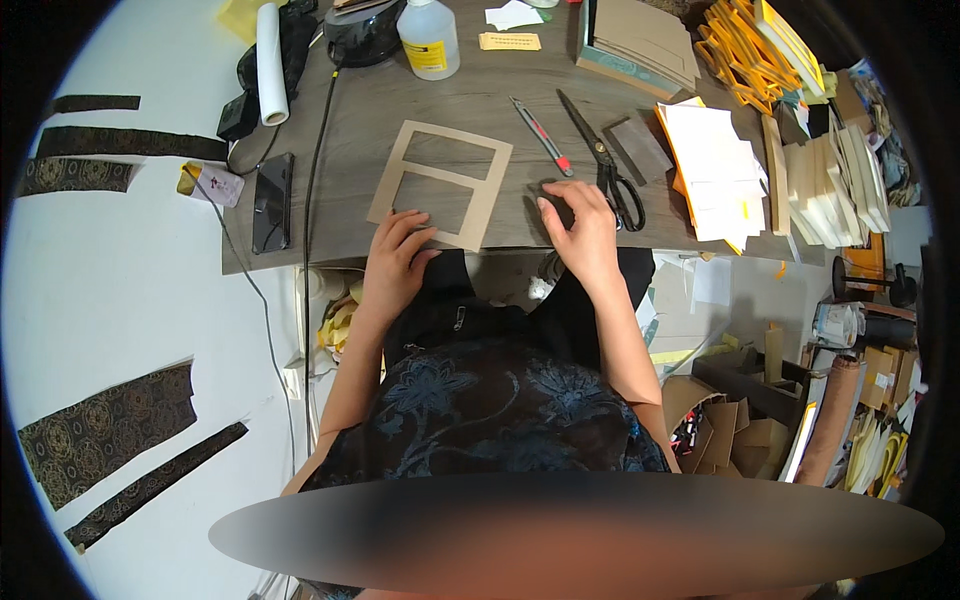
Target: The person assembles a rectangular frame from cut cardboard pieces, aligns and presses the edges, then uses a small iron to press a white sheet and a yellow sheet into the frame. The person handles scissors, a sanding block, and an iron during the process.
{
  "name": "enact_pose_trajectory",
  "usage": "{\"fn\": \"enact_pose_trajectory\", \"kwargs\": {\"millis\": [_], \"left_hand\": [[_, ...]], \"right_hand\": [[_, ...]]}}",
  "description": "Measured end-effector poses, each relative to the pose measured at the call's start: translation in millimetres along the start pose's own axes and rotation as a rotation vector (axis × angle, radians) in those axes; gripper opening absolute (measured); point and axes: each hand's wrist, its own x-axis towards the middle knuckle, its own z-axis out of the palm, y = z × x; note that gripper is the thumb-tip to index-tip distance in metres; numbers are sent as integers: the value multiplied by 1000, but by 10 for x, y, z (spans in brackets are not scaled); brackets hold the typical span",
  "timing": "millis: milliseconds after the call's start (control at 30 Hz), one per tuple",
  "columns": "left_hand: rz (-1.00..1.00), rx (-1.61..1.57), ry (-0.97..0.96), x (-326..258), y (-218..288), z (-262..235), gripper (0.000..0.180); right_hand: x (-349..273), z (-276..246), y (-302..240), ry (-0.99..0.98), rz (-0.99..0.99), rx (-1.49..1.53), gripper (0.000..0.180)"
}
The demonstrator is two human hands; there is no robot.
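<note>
A tan cardboard frame (pixel 487 197) with two rectangular openings lies slightly tilted on the desk in front of me. My left hand (pixel 398 258) rests at its near left corner, fingers apart and draped over the lower strip, not closed around it. To the right of the frame, my right hand (pixel 585 222) hovers by the desk's front edge, fingers curved, thumb apart, nothing between them. Just beyond it lies a utility knife (pixel 541 137) with a grey and red handle. Black-handled scissors (pixel 604 160) lie beside that hand, with a grey rectangular block (pixel 640 150) to their right.
White paper sheets (pixel 712 170) are stacked at the right, near thick paper bundles (pixel 835 185). A clear bottle (pixel 429 42) and an open box of cardboard (pixel 640 50) stand at the back. A phone (pixel 272 203) and a black cable (pixel 318 150) lie at left.
</note>
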Motion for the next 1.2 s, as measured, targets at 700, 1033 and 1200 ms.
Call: {"fn": "enact_pose_trajectory", "kwargs": {"millis": [700, 1033, 1200], "left_hand": [[63, -91, 86, 420, 259, 332, 22], [12, 33, 140, 457, 197, 338, 26], [13, -12, 106, 513, 234, 315, 27]], "right_hand": [[-99, -476, 553, 356, 100, -312, 13], [69, -298, 593, 14, 210, -524, 51], [-59, -367, 450, 217, 192, -321, 44]]}}
